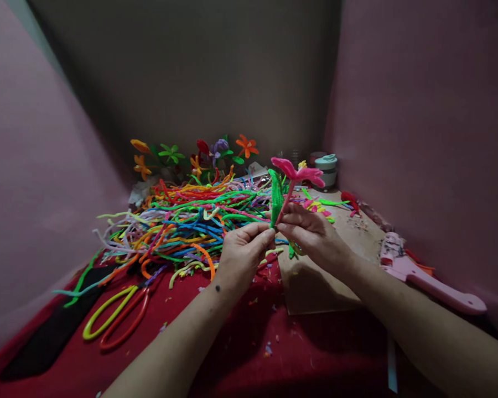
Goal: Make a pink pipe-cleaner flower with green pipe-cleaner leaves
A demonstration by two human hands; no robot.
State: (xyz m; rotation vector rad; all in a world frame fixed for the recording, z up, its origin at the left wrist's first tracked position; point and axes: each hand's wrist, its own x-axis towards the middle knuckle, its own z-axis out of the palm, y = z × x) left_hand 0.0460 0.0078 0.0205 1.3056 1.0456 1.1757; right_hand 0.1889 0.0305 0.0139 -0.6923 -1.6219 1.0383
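Observation:
My left hand (247, 246) pinches the lower end of a green fuzzy leaf (276, 196), which stands upright above the fingertips. Beside it, my right hand (311, 232) is closed on the stem of a pink pipe-cleaner flower (296, 172), whose petals spread out above the hand. The leaf base and the stem meet between the fingertips of both hands. Behind and left of the hands lies a large heap of many-coloured pipe cleaners (199, 215).
Scissors (126, 318) with yellow and red handles lie front left near a black strip (53, 326). Finished flowers (172, 153) stand at the back. A cardboard sheet (315, 287), a pink glue gun (431, 284) and a lidded cup (326, 170) are on the right.

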